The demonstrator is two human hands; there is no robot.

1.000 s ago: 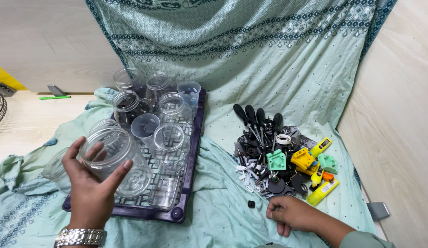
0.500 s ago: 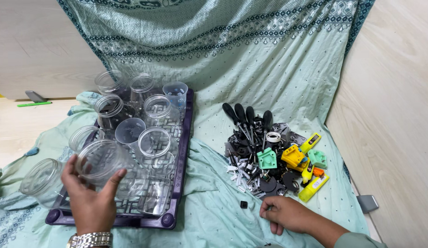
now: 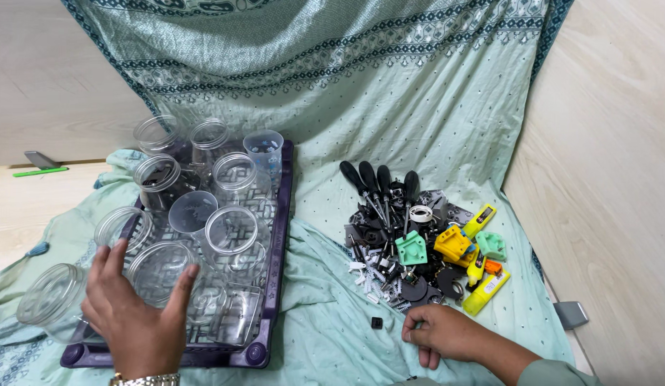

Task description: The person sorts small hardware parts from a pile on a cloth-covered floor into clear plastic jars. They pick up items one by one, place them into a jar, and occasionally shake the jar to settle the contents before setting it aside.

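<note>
My left hand (image 3: 136, 314) is wrapped around a clear plastic jar (image 3: 161, 266) that rests on the near end of a purple tray (image 3: 275, 250). Several other clear jars (image 3: 229, 232) and cups stand on the tray. Another clear jar (image 3: 50, 299) lies on its side on the cloth, just left of the tray. My right hand (image 3: 447, 332) rests on the green cloth, fingers curled, below a pile of small parts (image 3: 418, 243). A small black piece (image 3: 377, 323) lies just left of that hand. Whether the fingers pinch anything is hidden.
The pile holds black-handled screwdrivers (image 3: 375, 186), yellow and green plastic pieces (image 3: 454, 243) and black bits. A patterned green cloth (image 3: 390, 86) covers the floor and hangs up behind. A pale wooden wall (image 3: 611, 143) stands at the right. A green pen (image 3: 38, 171) lies on the floor, left.
My left hand has lowered the jar from the air onto the near end of the tray. My right hand has barely moved. The view has shifted slightly.
</note>
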